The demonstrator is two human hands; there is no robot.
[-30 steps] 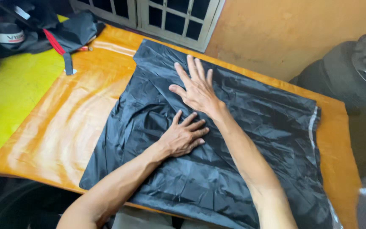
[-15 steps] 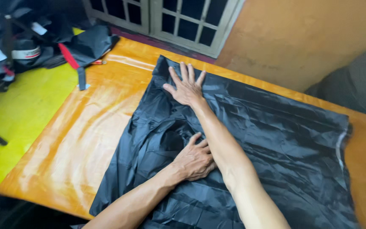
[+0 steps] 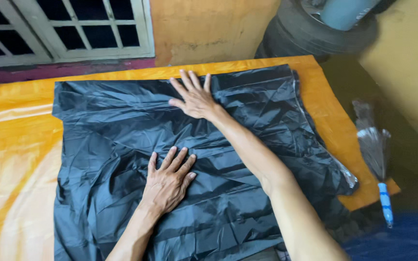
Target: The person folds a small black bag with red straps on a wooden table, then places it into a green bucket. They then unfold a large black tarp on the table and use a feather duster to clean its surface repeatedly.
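Observation:
A large black plastic sheet (image 3: 122, 125), creased and shiny, lies spread flat over an orange table (image 3: 20, 145). My left hand (image 3: 168, 181) presses palm down on the middle of the sheet, fingers spread. My right hand (image 3: 194, 99) lies flat near the sheet's far edge, fingers spread toward the wall. Neither hand grips anything. The sheet's right edge (image 3: 335, 164) hangs crumpled over the table's right side.
A white-framed window (image 3: 64, 29) and an orange wall (image 3: 209, 24) stand behind the table. A dark tyre (image 3: 310, 34) leans at the back right. A small broom with a blue handle (image 3: 378, 159) lies on the floor to the right.
The view has swung to the right, so the yellow table and bags at the left are out of sight. My right hand has slid rightward along the sheet's far edge; the left hand stays pressed mid-sheet.

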